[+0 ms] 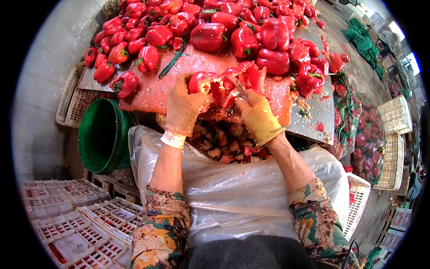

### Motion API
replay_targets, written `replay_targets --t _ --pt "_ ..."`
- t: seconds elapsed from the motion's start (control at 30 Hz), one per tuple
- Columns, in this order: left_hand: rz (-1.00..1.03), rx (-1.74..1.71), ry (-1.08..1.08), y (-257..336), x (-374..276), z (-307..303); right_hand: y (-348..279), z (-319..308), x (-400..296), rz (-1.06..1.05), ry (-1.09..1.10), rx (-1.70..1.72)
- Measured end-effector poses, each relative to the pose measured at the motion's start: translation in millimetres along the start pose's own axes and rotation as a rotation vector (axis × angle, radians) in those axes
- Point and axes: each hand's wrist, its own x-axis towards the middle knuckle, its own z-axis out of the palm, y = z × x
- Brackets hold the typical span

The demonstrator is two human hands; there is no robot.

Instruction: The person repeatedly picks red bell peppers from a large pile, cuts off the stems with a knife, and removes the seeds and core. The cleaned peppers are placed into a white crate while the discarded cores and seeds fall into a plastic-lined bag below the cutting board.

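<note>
Both my hands wear knit work gloves. In my left hand [184, 106] is a red bell pepper [219, 89], cut open so that its pale core and seeds show. My right hand [258, 112] grips a small curved knife [237, 84], its blade against the opened pepper flesh. The pepper is held just above a red cutting board [153, 95] strewn with seeds. Below my hands, cut cores and pepper scraps [231, 143] fill a container whose rim is mostly hidden. A clear plastic sheet [235, 191] covers my lap.
A large pile of whole red peppers [210, 35] covers the back of the metal table [312, 122]. A green bucket [100, 134] stands at the left, above white plastic crates [87, 232]. Net bags of peppers [368, 141] and cream crates [391, 158] line the right side.
</note>
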Motion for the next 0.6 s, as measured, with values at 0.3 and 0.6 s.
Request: replay_targets --t 0.3,0.6 --pt "0.122 0.125 0.076 16.0 -7.2 11.7 -10.8 11.1 30.6 -0.403 0.181 -0.365" --pt "-0.014 -0.024 0.130 9.1 -2.8 23.8 -3.4 11.0 24.7 -0.388 0.031 0.124"
